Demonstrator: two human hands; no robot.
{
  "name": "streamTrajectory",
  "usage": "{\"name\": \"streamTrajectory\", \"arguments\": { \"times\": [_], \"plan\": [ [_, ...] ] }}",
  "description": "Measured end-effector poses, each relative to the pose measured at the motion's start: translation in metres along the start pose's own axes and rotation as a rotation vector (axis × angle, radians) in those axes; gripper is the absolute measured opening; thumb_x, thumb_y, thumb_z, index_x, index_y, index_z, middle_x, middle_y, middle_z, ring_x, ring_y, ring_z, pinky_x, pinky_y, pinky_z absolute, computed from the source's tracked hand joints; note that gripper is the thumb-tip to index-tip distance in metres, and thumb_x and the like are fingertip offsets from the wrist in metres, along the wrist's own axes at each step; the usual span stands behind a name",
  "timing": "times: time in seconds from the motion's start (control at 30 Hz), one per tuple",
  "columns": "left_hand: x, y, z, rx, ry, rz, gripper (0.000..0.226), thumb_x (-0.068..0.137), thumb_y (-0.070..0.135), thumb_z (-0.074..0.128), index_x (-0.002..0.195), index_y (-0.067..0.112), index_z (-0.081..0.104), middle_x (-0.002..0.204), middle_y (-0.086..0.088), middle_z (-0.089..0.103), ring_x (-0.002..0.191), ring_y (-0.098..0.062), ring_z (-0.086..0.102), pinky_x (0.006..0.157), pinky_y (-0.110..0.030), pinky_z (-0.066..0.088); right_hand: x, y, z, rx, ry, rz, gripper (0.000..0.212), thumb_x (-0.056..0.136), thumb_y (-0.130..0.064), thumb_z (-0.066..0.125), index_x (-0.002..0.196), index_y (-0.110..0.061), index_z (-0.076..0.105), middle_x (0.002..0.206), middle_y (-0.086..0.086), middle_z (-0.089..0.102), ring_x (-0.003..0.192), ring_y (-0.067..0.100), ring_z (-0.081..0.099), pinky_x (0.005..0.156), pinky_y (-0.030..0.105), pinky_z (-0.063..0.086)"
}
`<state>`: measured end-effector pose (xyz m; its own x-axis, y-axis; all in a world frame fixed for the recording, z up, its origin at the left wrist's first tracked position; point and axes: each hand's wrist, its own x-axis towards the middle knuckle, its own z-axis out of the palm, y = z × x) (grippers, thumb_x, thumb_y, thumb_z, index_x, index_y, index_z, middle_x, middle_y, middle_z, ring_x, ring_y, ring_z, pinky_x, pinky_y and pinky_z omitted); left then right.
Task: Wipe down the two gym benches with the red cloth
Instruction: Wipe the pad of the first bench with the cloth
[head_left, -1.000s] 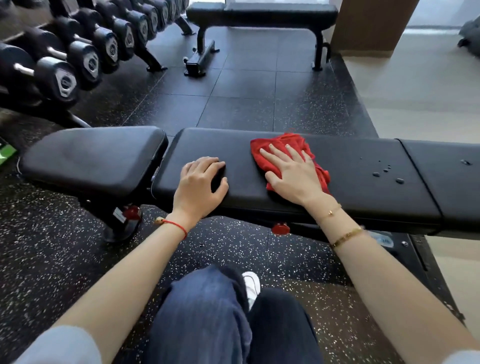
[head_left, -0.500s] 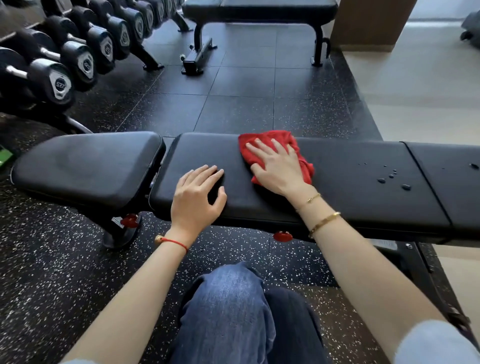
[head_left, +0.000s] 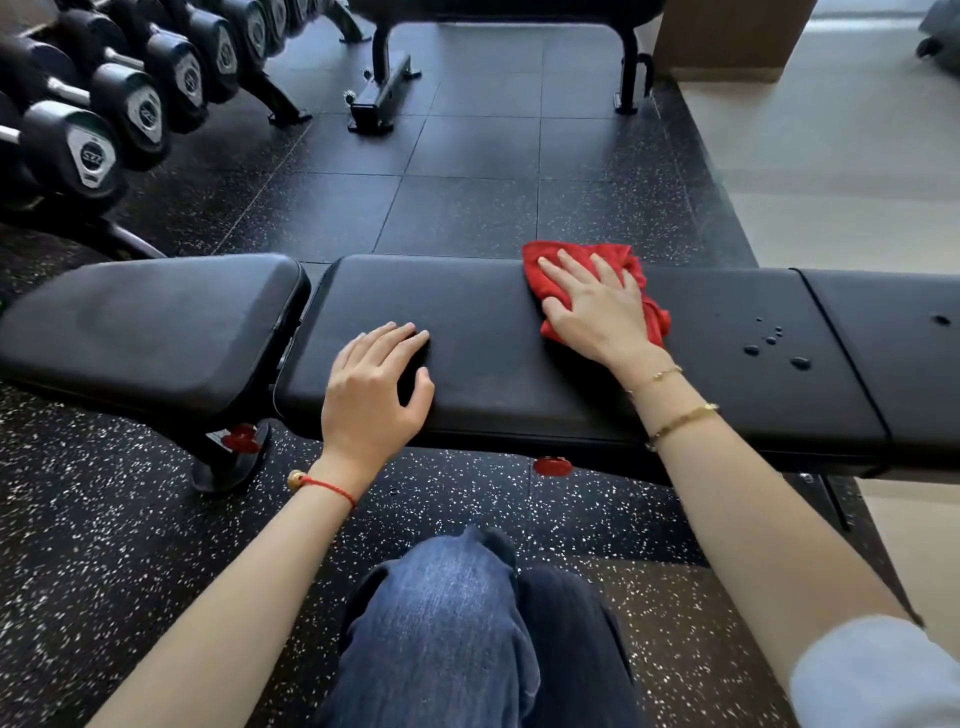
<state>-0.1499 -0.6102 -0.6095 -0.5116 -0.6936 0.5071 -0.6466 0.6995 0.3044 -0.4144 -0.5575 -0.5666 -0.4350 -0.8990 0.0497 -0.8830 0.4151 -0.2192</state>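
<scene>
The crumpled red cloth (head_left: 597, 291) is sliding rightward along the far edge of the black padded bench surface (head_left: 493, 364), under the flat, spread right hand (head_left: 597, 312), nearing the water droplets (head_left: 774, 345). The left hand (head_left: 374, 387) is resting open, bracing.

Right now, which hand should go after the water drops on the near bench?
Right. The right hand already presses the red cloth flat on the bench, beside the water drops. The left hand rests bare, farther away.
</scene>
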Motion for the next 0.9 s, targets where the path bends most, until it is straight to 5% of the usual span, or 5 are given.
{"name": "streamTrajectory", "arguments": {
  "times": [0.3,0.6,0.9],
  "plan": [
    [0.000,0.003,-0.005,-0.009,-0.023,0.007,0.042,0.090,0.027,0.052,0.125,0.012,0.068,0.133,-0.006,0.065,0.129,-0.025,0.057,0.113,-0.045,0.040,-0.077,-0.033,0.007,0.033,-0.023,-0.362,0.059,0.088,-0.047,0.037,0.147,-0.047,0.030,0.157,-0.018,0.026,0.149,0.018,0.018,0.120,0.043,0.010],
    [-0.001,0.004,-0.005,0.018,-0.040,0.012,0.041,0.091,0.027,0.050,0.126,0.011,0.066,0.133,-0.007,0.064,0.128,-0.026,0.056,0.112,-0.044,0.041,-0.029,0.022,-0.008,0.007,0.019,0.052,0.053,0.096,-0.042,0.039,0.149,-0.041,0.030,0.160,-0.013,0.023,0.148,0.021,0.016,0.121,0.045,0.006],
    [0.005,0.025,-0.010,-0.033,-0.088,-0.100,0.039,0.087,0.021,0.057,0.123,0.010,0.066,0.129,-0.008,0.065,0.125,-0.028,0.057,0.111,-0.045,0.040,-0.098,-0.019,0.001,0.038,-0.004,-0.237,0.055,0.095,-0.040,0.040,0.148,-0.044,0.029,0.159,-0.017,0.022,0.150,0.018,0.013,0.121,0.042,0.006]
  ]
}}
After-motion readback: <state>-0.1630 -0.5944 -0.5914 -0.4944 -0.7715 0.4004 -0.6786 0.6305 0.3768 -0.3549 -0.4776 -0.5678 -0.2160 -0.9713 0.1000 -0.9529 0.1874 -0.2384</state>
